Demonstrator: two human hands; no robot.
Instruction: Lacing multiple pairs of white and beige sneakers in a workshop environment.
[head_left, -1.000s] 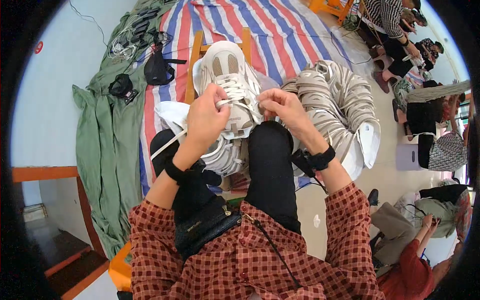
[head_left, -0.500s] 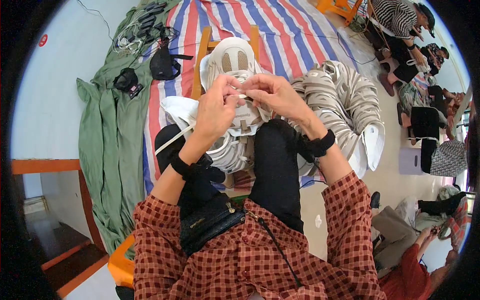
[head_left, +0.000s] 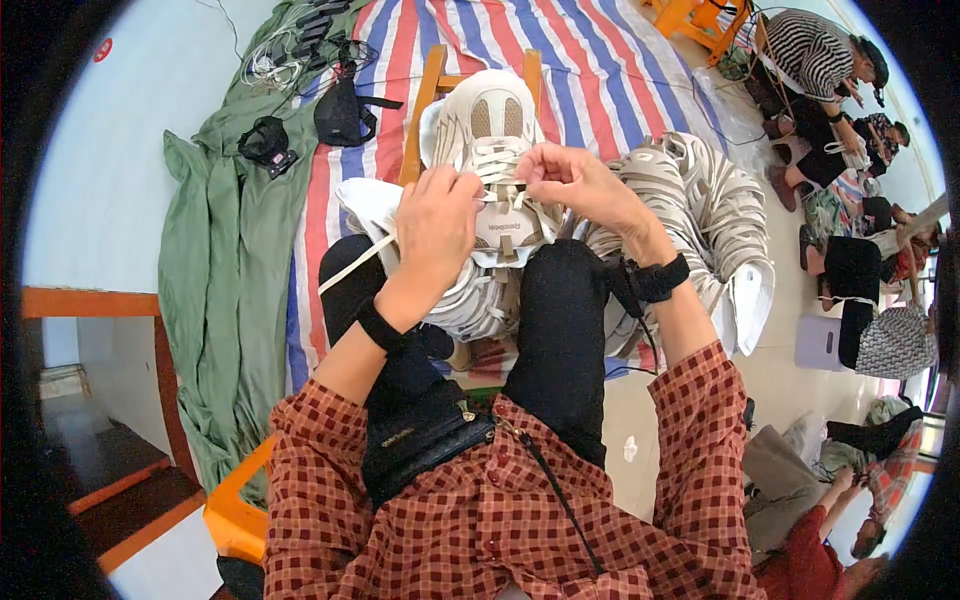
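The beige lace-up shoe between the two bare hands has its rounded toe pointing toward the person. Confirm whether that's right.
Wrong direction: the head view shows the rounded toe of the beige lace-up shoe, between the bare left hand and bare right hand, pointing away from the person.

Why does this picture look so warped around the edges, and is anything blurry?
In the head view, the fisheye lens bends things toward the black rim; in the same view, the left hand, right hand and cream shoe look fairly clear, while the co-worker in stripes at upper right looks less crisp.
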